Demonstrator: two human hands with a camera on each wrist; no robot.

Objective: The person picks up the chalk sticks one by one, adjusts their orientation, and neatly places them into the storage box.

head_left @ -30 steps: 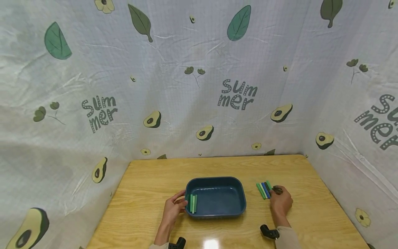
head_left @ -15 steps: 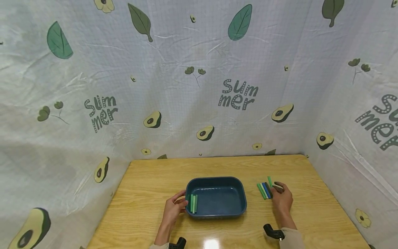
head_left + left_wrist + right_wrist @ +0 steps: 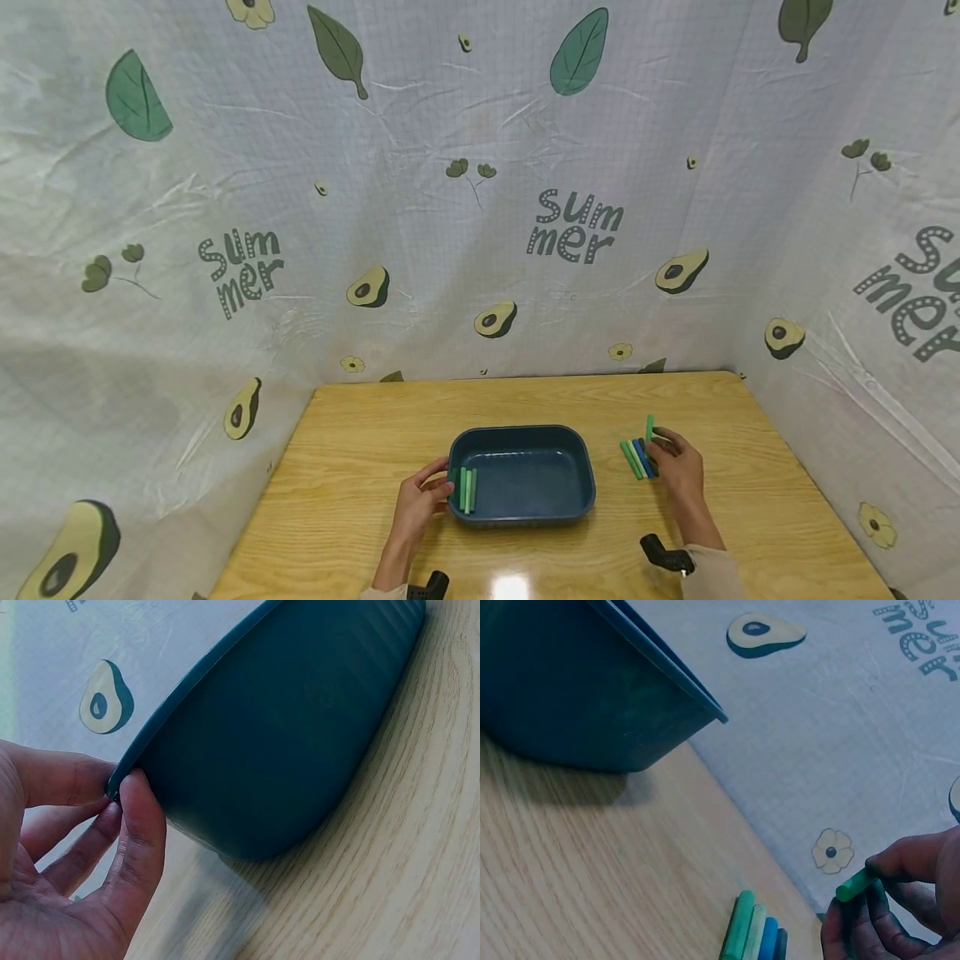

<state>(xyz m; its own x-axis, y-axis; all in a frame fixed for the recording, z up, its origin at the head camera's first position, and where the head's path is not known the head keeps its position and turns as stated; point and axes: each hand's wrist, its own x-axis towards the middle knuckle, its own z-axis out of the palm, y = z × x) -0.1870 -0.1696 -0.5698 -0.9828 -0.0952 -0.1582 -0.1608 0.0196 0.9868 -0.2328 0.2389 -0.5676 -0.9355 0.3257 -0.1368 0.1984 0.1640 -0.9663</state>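
My left hand (image 3: 414,505) pinches the left rim of a dark blue-green plastic basin (image 3: 534,487), thumb and fingers on either side of the edge in the left wrist view. Inside, along its left end, lie green and pale chalk sticks (image 3: 467,490). Right of the basin, my right hand (image 3: 681,472) holds a bright green chalk stick (image 3: 855,887) between thumb and fingertips, raised over the table. Dark smudges cover those fingers. Just left of this hand is a slanted row of chalk sticks: green (image 3: 739,924), pale green (image 3: 755,930), blue (image 3: 768,939) and a dark one (image 3: 781,945).
All of it stands on a light wooden table (image 3: 375,417). A white cloth (image 3: 420,250) printed with avocados and leaves hangs behind and at both sides. Black wrist cameras (image 3: 663,557) sit on the forearms.
The green stick at the right end of the row has been picked up by my right hand and tipped more upright, away from the others. My left hand and the basin stay put.
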